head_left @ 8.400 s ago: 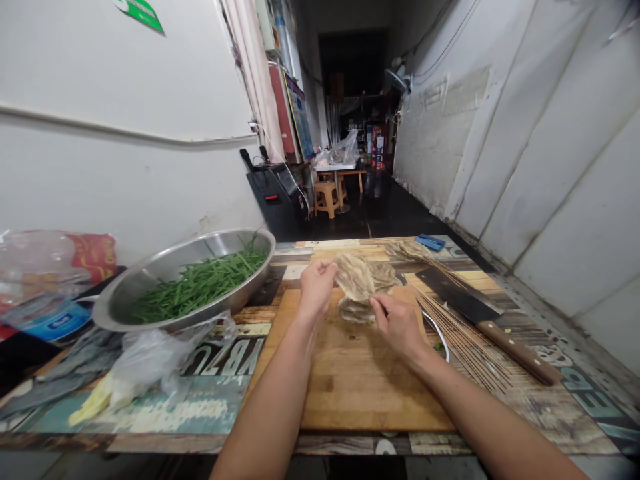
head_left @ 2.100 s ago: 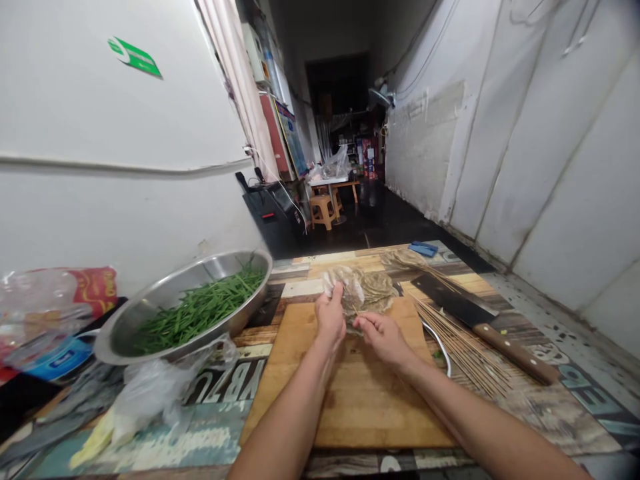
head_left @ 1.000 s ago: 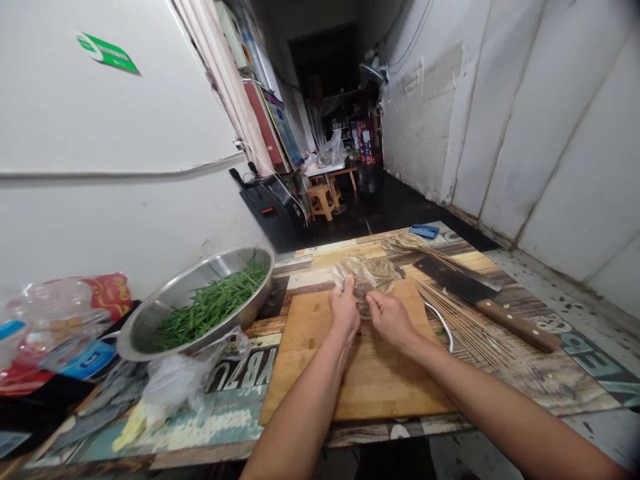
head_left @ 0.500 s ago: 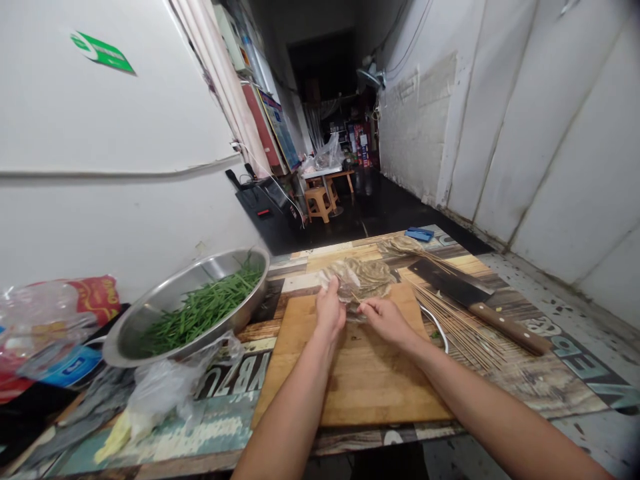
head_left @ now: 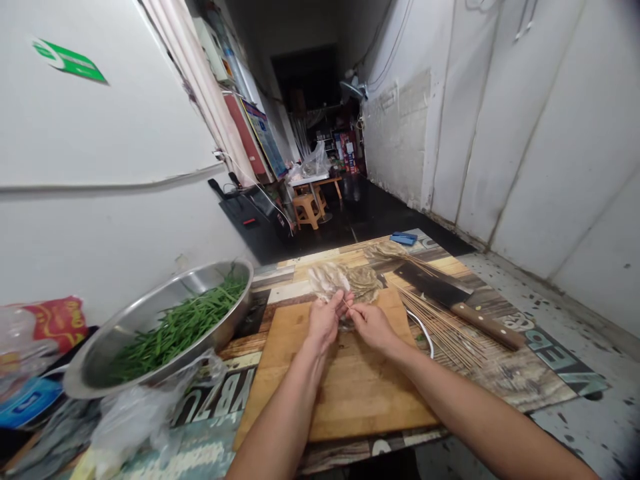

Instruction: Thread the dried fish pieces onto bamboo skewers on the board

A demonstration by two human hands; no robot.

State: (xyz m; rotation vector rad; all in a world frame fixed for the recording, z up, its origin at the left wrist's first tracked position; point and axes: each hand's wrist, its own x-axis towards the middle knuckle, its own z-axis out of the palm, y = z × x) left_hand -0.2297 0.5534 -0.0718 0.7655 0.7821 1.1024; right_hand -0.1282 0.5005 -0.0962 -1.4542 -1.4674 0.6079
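Note:
Over the far part of the wooden cutting board (head_left: 327, 393), my two hands meet. My left hand (head_left: 327, 317) is closed on a thin, pale, wrinkled food piece (head_left: 325, 277), whose kind I cannot make out. With fingers pinched, my right hand (head_left: 373, 325) grips a thin wooden skewer (head_left: 349, 305) whose tip points at my left fingers. Whether the tip has gone through the piece is hidden by the fingers. Just beyond lies a heap of similar grey-brown pieces (head_left: 365, 283). To the right, several bare skewers (head_left: 445, 330) lie fanned out on the table.
A cleaver (head_left: 435, 283) with a wooden handle rests on the right. Farther back are loaded skewers (head_left: 385, 250) and a blue object (head_left: 403, 238). At left stands a steel basin (head_left: 80, 363) of cut green stalks (head_left: 175, 333), with a plastic bag (head_left: 135, 420) before it.
The camera has turned slightly, so the scene sits farther left. My left fingers have come round to the skewer tip, and the pale piece now fans out above my left hand.

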